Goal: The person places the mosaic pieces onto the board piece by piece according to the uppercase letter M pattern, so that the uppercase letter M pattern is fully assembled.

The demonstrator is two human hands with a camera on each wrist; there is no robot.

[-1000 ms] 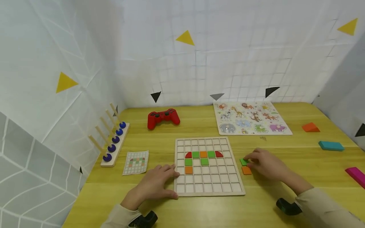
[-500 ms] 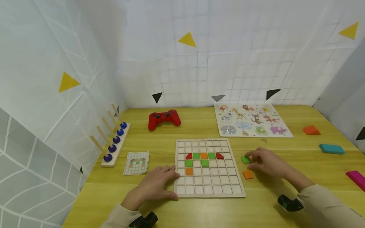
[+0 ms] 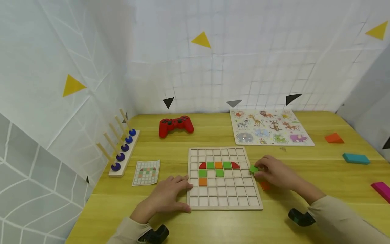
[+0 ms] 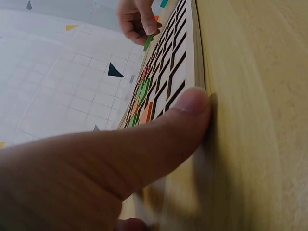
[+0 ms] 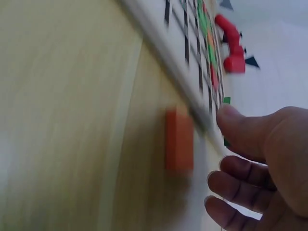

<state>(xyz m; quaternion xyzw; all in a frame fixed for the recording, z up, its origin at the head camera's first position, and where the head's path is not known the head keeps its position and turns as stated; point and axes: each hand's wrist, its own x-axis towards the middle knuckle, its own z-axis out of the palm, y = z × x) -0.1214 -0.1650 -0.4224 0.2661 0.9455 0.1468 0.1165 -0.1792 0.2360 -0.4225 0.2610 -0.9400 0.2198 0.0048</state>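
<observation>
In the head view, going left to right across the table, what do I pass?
Peg rack → pattern card → left hand → grid board → right hand pinching green tile → teal block → pink block.

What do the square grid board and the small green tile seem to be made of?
Square grid board: probably pale unfinished wood; light matte frame, cut-out cells.
Small green tile, pinched by the right hand: flat, evenly coloured; painted wood or plastic, unclear which.

Small green square tile (image 3: pixel 253 169), pinched over board edge (image 3: pixel 258 193)
</observation>
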